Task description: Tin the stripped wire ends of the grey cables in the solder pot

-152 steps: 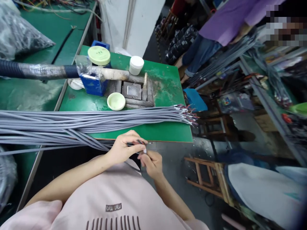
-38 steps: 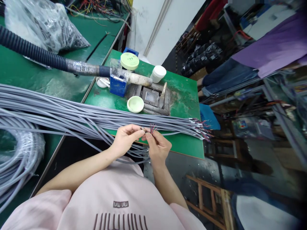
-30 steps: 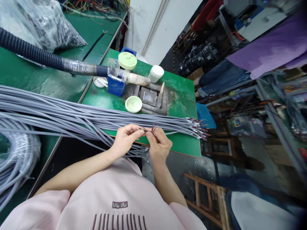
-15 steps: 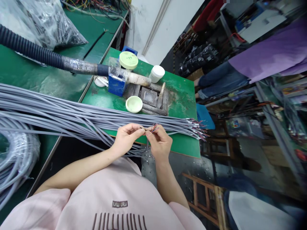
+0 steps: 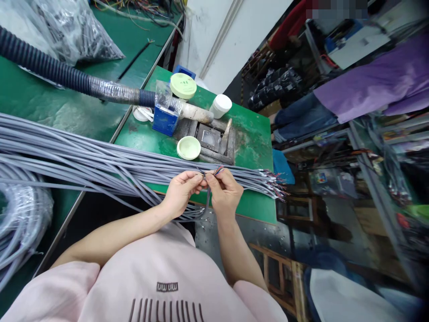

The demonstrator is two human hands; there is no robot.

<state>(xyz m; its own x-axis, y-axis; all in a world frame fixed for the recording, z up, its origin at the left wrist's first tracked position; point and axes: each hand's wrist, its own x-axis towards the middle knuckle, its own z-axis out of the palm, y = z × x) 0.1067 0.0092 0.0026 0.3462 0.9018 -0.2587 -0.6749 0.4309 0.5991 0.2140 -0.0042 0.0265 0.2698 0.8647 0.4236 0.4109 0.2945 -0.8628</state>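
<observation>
My left hand (image 5: 182,190) pinches the thin wires at the end of a grey cable. Close against it, my right hand (image 5: 225,190) grips the same cable end, and coloured wires (image 5: 218,170) fan out above its fingers. The grey cable (image 5: 207,201) hangs down between both hands. Behind them a thick bundle of grey cables (image 5: 110,156) runs across the green table, its stripped coloured ends (image 5: 276,181) lying at the right.
A light green dish (image 5: 188,148), a soldering pot (image 5: 210,137), a white jar (image 5: 221,105) and a blue box (image 5: 165,120) under a ribbed hose (image 5: 60,74) stand beyond the bundle. A person in purple (image 5: 375,85) is at the right. A wooden stool (image 5: 296,286) stands lower right.
The coloured wires now stand more upright above my right hand, and dark thin wires show spread above my left fingertips. The view has shifted slightly.
</observation>
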